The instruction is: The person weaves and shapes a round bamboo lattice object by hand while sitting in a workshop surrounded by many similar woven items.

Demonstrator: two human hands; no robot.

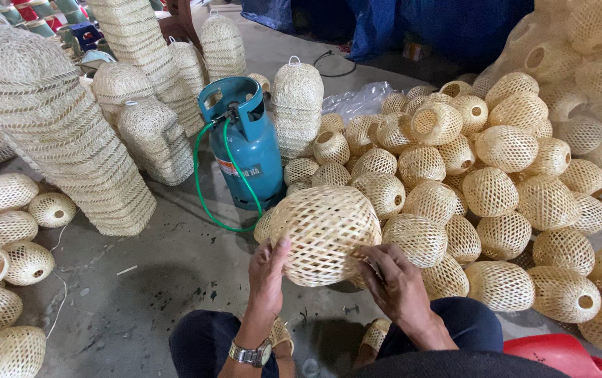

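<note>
Woven bamboo lampshade [323,234], round and pale, sits between your two hands just above your knees, over the grey concrete floor [154,280]. Your left hand [268,269] rises from below with the forearm nearly upright, a metal wristwatch [250,354] on the wrist; its palm and thumb press flat against the shade's lower left side, fingers loosely curled rather than clenched. Your right hand [392,276] comes in from the lower right, wrist bent, fingers half closed and pinching at the weave on the shade's lower right edge. Both hands touch the shade and carry it between them. Just behind it stands a teal gas cylinder [248,143] with a green hose [203,189], and to the right lies a heap of similar woven shades [497,182].
</note>
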